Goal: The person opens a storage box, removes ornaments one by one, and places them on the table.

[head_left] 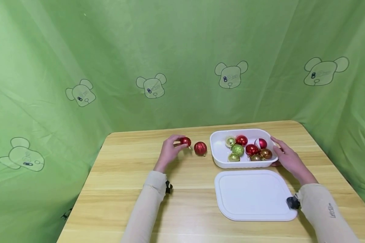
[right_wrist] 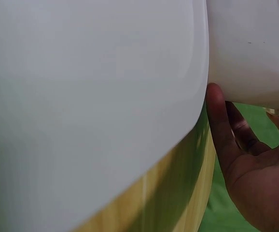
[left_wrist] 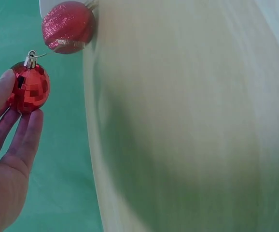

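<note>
My left hand [head_left: 169, 151] pinches a shiny red faceted Christmas bauble [left_wrist: 31, 89] between thumb and fingertips, its metal cap pointing away from the palm. Just right of it, a glittery red bauble [head_left: 200, 148] with swirled bands lies on the table. My right hand [head_left: 287, 157] holds the right end of a white plastic box [head_left: 217, 154], thumb at the lower front corner and fingers along the far side. Inside that box sit several baubles: red ones [head_left: 241, 140], green-gold ones [head_left: 238, 150], brownish-gold ones [head_left: 266, 154] and a red-and-white one [head_left: 261, 143].
The white lid [head_left: 253, 195] of matching shape lies flat on the wooden table [head_left: 115, 189], in front of the box and beneath the right forearm. A green curtain [head_left: 182, 40] printed with bear heads hangs behind and at both sides of the table.
</note>
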Action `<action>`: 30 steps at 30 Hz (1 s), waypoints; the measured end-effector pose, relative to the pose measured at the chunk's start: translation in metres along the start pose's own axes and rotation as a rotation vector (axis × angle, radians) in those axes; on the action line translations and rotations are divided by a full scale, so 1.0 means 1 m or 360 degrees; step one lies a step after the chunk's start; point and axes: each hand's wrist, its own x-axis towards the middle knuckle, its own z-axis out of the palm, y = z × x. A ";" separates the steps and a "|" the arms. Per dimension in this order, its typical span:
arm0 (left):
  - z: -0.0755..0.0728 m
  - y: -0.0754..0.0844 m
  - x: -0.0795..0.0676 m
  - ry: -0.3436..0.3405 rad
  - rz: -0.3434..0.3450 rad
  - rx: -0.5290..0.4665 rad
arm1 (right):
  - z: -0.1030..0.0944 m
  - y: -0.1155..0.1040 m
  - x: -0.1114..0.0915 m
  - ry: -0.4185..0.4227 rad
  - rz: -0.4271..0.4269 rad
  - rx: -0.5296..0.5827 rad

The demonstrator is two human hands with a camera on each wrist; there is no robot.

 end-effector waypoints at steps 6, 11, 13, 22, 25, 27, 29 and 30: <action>0.001 -0.004 -0.002 -0.0033 -0.0090 0.0063 | 0.001 0.002 0.001 -0.0003 0.0000 0.0016; 0.006 -0.008 -0.003 -0.0070 -0.0139 0.0127 | 0.001 0.001 0.000 -0.0007 0.0002 0.0026; 0.007 -0.008 -0.004 -0.0082 -0.0161 0.0154 | 0.002 0.001 0.000 -0.0009 0.0007 0.0022; 0.011 -0.007 -0.004 -0.0128 -0.0197 0.0192 | 0.000 0.001 -0.001 -0.0014 0.0013 -0.0028; 0.012 -0.006 -0.003 -0.0156 -0.0243 0.0216 | 0.000 -0.001 -0.002 -0.0018 0.0019 -0.0025; 0.012 -0.006 -0.003 -0.0171 -0.0259 0.0251 | 0.000 -0.002 -0.002 -0.0022 0.0020 -0.0023; 0.013 -0.005 -0.004 -0.0183 -0.0271 0.0267 | 0.000 -0.003 -0.003 -0.0021 0.0019 -0.0017; 0.013 -0.005 -0.004 -0.0186 -0.0270 0.0274 | 0.000 -0.003 -0.003 -0.0019 0.0020 -0.0013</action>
